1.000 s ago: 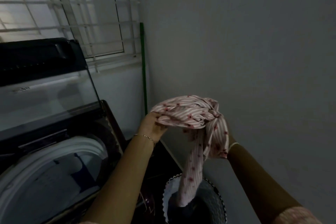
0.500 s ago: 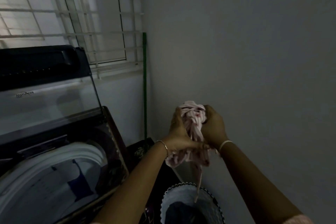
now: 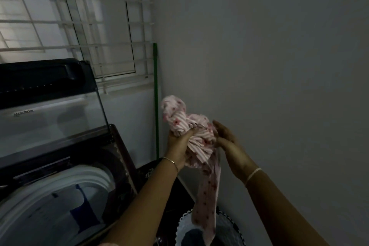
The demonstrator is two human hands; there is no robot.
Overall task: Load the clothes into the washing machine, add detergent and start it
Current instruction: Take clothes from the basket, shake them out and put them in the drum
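A pink striped garment (image 3: 191, 136) with small red flowers is bunched at chest height right of the washing machine (image 3: 60, 175). My left hand (image 3: 178, 146) grips the bunch from below and the left. My right hand (image 3: 225, 138) lies against the bunch's right side with its fingers fairly straight. A long tail of the garment hangs down into the laundry basket (image 3: 229, 227) below. The top-loading machine stands at lower left with its glass lid (image 3: 50, 118) raised. Its white drum rim shows, with white and blue cloth inside.
A plain wall fills the right side, close to my right arm. A barred window (image 3: 75, 22) is behind the machine. A green pole (image 3: 156, 102) stands in the corner. Dark clothes lie in the basket with the scalloped white rim.
The bunched garment has shifted into my left hand. My right hand has loosened its grip and now lies flat against the cloth. More of the tail hangs down toward the basket.
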